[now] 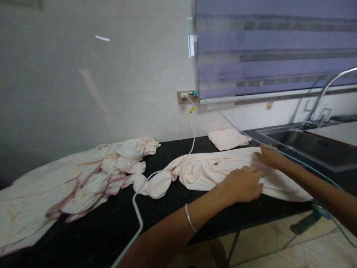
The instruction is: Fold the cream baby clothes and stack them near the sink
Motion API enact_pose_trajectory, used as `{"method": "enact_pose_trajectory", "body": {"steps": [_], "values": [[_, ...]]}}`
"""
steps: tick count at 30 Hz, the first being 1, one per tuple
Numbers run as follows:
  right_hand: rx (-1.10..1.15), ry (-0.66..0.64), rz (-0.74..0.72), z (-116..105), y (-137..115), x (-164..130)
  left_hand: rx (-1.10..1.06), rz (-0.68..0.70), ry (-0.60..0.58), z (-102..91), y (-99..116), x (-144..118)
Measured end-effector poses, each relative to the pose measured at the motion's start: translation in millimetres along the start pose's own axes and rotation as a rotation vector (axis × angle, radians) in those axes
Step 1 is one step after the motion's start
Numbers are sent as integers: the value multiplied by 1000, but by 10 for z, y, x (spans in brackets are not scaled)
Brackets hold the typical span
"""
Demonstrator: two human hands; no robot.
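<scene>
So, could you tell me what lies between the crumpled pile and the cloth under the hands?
In the head view, bare black counter, crossed by a white cable.

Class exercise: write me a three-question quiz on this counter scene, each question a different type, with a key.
1. True or false: both hands rest on the same cloth.
2. Multiple choice: the folded cloth lies A) in the sink, B) on the counter by the wall, C) on the floor.
3. Fill in: the bracelet is on the ___ wrist.

Key
1. True: the left hand and right hand both lie flat on it.
2. B, on the black counter, left of the sink.
3. Left.
</scene>
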State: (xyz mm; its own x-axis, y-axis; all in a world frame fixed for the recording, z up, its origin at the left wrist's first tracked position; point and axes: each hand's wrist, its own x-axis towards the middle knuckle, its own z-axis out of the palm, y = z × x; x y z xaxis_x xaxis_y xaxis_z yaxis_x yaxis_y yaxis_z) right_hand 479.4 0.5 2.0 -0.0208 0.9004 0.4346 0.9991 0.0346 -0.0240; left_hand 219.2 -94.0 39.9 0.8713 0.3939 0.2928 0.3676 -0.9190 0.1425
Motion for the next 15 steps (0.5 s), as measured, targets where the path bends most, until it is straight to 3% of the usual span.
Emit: {"method": "enact_pose_trajectory", "body": {"steps": [3, 8, 11, 15], "values": [[88, -4, -85, -28, -507, -257, 102, -229, 38, -13, -300, -238], [357, -66, -56, 115, -1165, -598, 268, -484, 49, -34, -628, -598], [388, -109, -7, 161, -1265, -678, 324, -607, 65, -144, -782, -836], [317, -208, 14, 86, -1166, -733, 384, -767, 43, -344, -1010, -1131]]}}
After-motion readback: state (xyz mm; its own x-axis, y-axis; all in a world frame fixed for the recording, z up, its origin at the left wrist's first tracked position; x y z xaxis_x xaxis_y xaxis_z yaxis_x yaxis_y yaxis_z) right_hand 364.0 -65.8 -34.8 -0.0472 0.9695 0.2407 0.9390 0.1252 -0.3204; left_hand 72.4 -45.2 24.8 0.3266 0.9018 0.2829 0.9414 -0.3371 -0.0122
